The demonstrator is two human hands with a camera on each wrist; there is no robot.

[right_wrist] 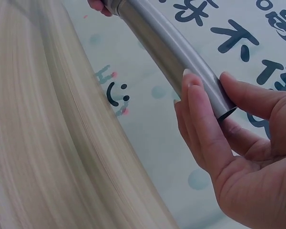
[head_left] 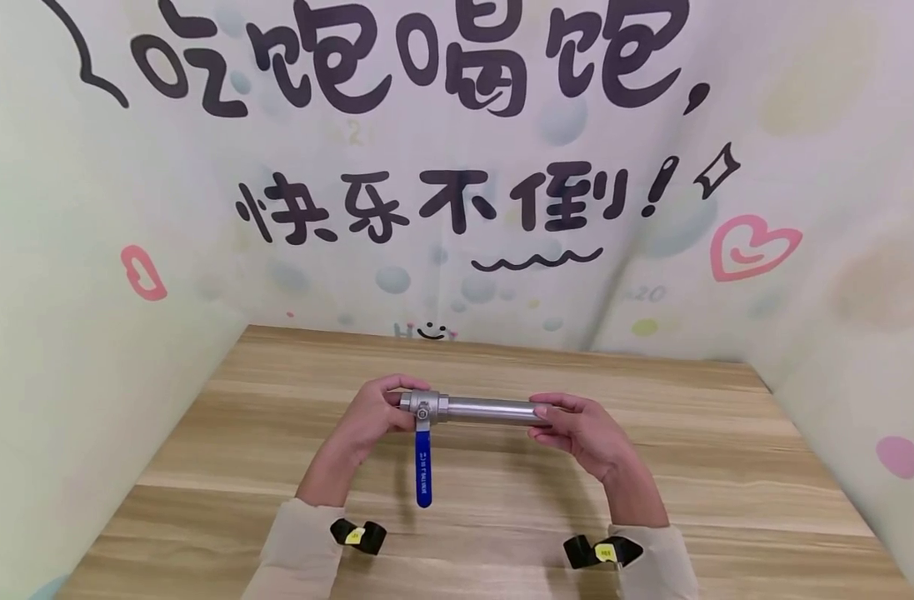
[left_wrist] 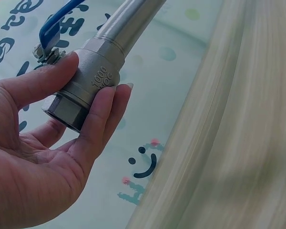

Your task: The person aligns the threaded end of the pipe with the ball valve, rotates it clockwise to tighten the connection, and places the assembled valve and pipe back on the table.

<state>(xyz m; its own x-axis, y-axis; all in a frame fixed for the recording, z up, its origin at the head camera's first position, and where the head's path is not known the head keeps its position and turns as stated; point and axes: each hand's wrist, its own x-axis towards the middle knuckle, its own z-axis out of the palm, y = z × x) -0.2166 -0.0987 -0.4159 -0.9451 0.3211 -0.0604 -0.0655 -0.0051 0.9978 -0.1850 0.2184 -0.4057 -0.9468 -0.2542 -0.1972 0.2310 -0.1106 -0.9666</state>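
Observation:
A steel ball valve (head_left: 424, 403) with a blue lever handle (head_left: 423, 471) is joined to a steel pipe (head_left: 490, 410), and both hands hold the assembly level above the table. My left hand (head_left: 370, 421) grips the valve body at the left end, thumb on one side and fingers on the other. "1000 WOG" shows on the valve body (left_wrist: 93, 76) in the left wrist view. My right hand (head_left: 586, 431) pinches the pipe's free end. In the right wrist view that open end of the pipe (right_wrist: 200, 71) lies between thumb and fingers. The lever points toward me.
A wood-grain table (head_left: 471, 533) lies below the hands. A printed curtain (head_left: 457, 275) with dark lettering stands behind it, and pale walls (head_left: 74, 292) rise on both sides. Each sleeve carries a black strap piece (head_left: 359, 536) with a yellow label.

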